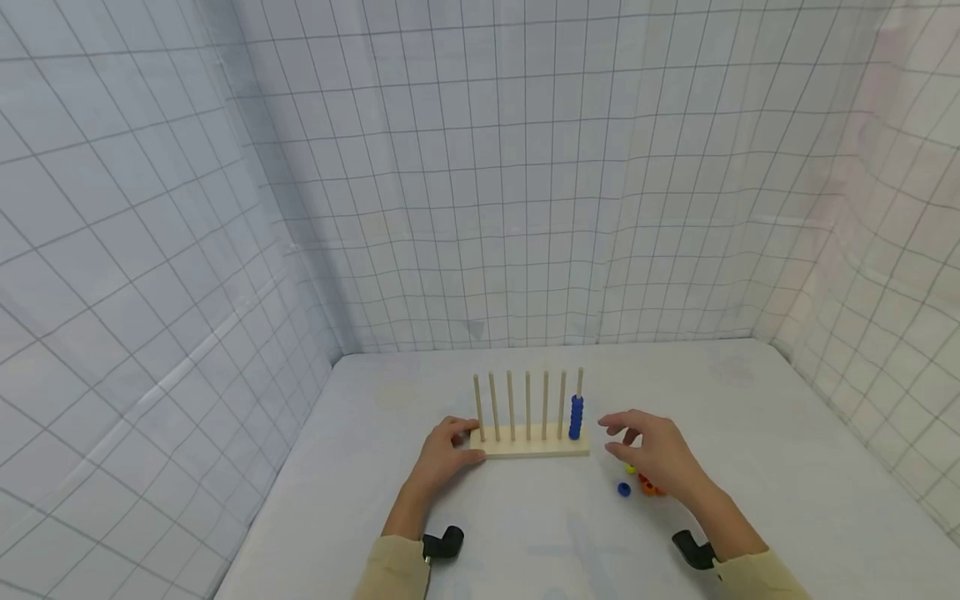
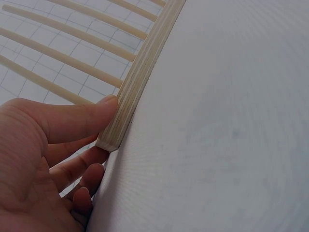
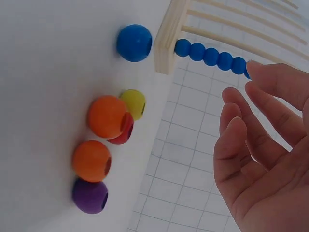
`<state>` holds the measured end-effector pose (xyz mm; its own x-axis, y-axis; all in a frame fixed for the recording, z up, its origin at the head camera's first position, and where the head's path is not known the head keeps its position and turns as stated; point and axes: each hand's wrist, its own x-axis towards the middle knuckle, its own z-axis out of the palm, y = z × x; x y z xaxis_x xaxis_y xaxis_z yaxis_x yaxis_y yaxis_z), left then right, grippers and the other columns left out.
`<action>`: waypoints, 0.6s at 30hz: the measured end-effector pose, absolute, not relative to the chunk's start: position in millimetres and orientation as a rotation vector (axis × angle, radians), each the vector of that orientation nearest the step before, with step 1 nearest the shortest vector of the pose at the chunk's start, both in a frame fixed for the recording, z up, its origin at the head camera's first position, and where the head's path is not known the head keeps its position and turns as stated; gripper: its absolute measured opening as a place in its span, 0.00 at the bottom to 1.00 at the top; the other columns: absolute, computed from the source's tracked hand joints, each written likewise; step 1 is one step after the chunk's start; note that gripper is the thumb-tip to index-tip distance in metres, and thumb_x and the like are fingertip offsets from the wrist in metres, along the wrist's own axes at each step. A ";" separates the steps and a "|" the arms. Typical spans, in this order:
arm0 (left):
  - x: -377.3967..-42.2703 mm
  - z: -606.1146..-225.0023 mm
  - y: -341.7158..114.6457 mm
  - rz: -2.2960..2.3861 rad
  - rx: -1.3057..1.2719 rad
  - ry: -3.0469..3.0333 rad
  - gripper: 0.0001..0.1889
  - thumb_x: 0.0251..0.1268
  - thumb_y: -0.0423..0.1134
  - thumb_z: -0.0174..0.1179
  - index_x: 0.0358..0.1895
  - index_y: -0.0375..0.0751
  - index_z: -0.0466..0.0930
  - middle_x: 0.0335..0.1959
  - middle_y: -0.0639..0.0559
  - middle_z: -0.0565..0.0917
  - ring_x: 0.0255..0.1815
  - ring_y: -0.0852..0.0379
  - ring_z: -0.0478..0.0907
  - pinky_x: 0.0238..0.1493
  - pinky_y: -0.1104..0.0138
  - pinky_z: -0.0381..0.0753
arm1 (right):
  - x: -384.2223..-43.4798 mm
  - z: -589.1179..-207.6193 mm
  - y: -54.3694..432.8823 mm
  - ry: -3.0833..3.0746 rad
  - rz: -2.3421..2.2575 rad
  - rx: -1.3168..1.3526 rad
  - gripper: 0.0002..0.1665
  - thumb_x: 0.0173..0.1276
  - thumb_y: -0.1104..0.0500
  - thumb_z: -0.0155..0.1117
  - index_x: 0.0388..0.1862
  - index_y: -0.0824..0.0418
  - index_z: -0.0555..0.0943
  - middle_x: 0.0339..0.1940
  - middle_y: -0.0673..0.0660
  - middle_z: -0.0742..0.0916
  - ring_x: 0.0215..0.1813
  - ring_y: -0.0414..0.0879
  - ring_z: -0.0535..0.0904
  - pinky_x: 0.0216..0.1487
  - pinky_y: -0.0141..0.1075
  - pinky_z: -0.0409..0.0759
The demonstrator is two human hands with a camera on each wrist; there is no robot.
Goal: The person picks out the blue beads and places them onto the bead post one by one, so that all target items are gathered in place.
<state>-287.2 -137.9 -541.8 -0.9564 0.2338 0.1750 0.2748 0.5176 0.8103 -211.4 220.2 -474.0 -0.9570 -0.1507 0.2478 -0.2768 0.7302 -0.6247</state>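
A pale wooden rack [image 1: 525, 447] with several upright pegs stands on the table. Its left end is held by my left hand [image 1: 442, 456], the thumb along the front edge and the fingers behind, as the left wrist view shows. Blue beads [image 1: 576, 417] are stacked on the rightmost peg, its tip bare above them; the other pegs carry none. Just right of that stack hovers my right hand [image 1: 651, 450], thumb and fingers apart, nothing between them. Below it lie a loose blue bead [image 3: 134, 43], a yellow bead [image 3: 133, 104], a red bead [image 3: 123, 130], orange beads [image 3: 107, 117] and a purple bead [image 3: 90, 195].
White table [image 1: 360, 517] surface surrounds the rack. Grid-patterned white sheets [image 1: 480, 183] hang behind it and on both sides. A black camera mount sits on each wrist, the left mount [image 1: 444, 543] and the right mount [image 1: 693, 550].
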 end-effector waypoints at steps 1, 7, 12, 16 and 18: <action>-287.1 -541.7 -138.0 -1.449 -0.454 -2.698 0.28 0.51 0.38 0.77 0.58 0.38 0.83 0.51 0.48 0.80 0.46 0.50 0.73 0.48 0.55 0.73 | -210.8 -476.5 221.3 -2.758 1.038 0.341 0.21 0.62 0.62 0.75 0.55 0.53 0.86 0.46 0.51 0.88 0.40 0.42 0.78 0.32 0.34 0.78; -286.7 -540.8 -138.4 -1.446 -0.447 -2.693 0.28 0.50 0.38 0.77 0.58 0.38 0.84 0.50 0.48 0.80 0.45 0.50 0.74 0.47 0.55 0.73 | -208.3 -490.1 226.9 -2.782 0.997 0.366 0.20 0.61 0.62 0.75 0.54 0.54 0.87 0.46 0.50 0.88 0.38 0.40 0.78 0.31 0.34 0.76; -286.5 -540.0 -138.3 -1.442 -0.462 -2.687 0.28 0.51 0.38 0.77 0.58 0.38 0.83 0.51 0.47 0.80 0.45 0.50 0.73 0.47 0.55 0.73 | -205.9 -494.0 229.2 -2.816 0.930 0.366 0.20 0.60 0.62 0.76 0.53 0.53 0.87 0.44 0.48 0.88 0.35 0.38 0.77 0.30 0.33 0.75; -285.8 -540.3 -138.3 -1.444 -0.462 -2.689 0.28 0.51 0.38 0.77 0.58 0.38 0.84 0.50 0.48 0.80 0.44 0.51 0.73 0.47 0.56 0.73 | -203.4 -497.5 230.9 -2.858 0.870 0.364 0.20 0.60 0.62 0.76 0.52 0.52 0.88 0.41 0.46 0.87 0.34 0.36 0.76 0.30 0.33 0.74; -285.9 -540.6 -138.2 -1.450 -0.460 -2.686 0.28 0.51 0.38 0.77 0.58 0.38 0.84 0.50 0.48 0.80 0.44 0.51 0.73 0.47 0.56 0.73 | -202.3 -499.9 232.0 -2.866 0.850 0.376 0.19 0.60 0.62 0.76 0.51 0.52 0.88 0.39 0.45 0.86 0.34 0.35 0.76 0.31 0.33 0.74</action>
<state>-285.9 -138.2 -540.6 -0.9541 0.2333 0.1878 0.2850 0.5147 0.8086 -202.3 232.0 -499.9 -0.9607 -0.2005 0.1919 -0.2727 0.8105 -0.5184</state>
